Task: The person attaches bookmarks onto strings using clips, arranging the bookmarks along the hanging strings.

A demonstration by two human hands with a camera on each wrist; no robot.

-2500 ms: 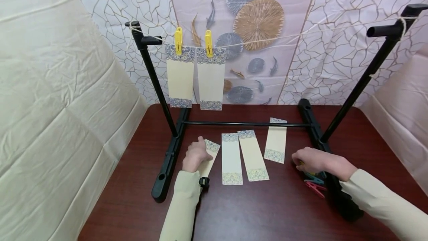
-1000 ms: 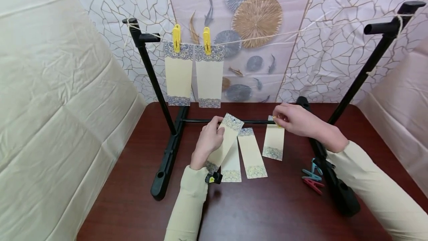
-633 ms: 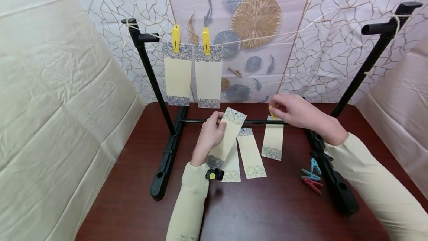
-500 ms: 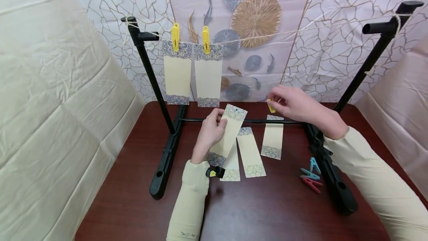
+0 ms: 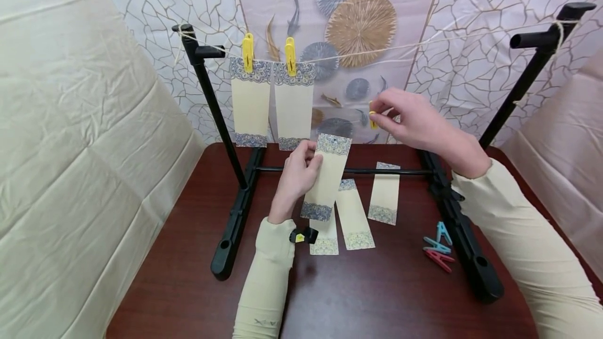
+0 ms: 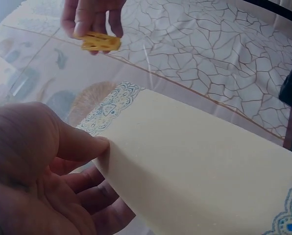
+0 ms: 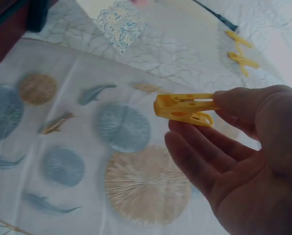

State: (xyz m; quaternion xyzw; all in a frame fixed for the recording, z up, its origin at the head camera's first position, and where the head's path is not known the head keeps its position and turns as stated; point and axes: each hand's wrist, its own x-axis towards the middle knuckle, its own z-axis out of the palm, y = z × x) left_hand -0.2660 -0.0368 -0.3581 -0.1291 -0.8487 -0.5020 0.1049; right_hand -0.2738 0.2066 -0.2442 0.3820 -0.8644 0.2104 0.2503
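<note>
My left hand (image 5: 298, 174) pinches a cream bookmark card (image 5: 327, 177) by its left edge, thumb on the front face. Lacy blue bands run across both ends of the card, which is raised over the table and leans slightly. To the right and higher, my right hand (image 5: 414, 116) pinches a yellow clothespin (image 7: 185, 107) between thumb and fingers, its nose pointing away from the palm. Two similar cards, one cream (image 5: 250, 109) and one whiter (image 5: 294, 109), hang from the string (image 5: 358, 58) behind, each under a yellow clothespin (image 5: 247, 53).
Several more cards lie on the table, including a tilted one (image 5: 355, 218) and one by the crossbar (image 5: 383, 198). Blue (image 5: 438, 245) and red clothespins (image 5: 439, 260) lie beside the right foot (image 5: 471, 255) of the black stand. Its left post (image 5: 216, 114) rises at the left.
My left hand has picked a card off the table and brought it up and rightward. My right hand has taken a yellow clothespin from beside the right foot and risen with it, moving left.
</note>
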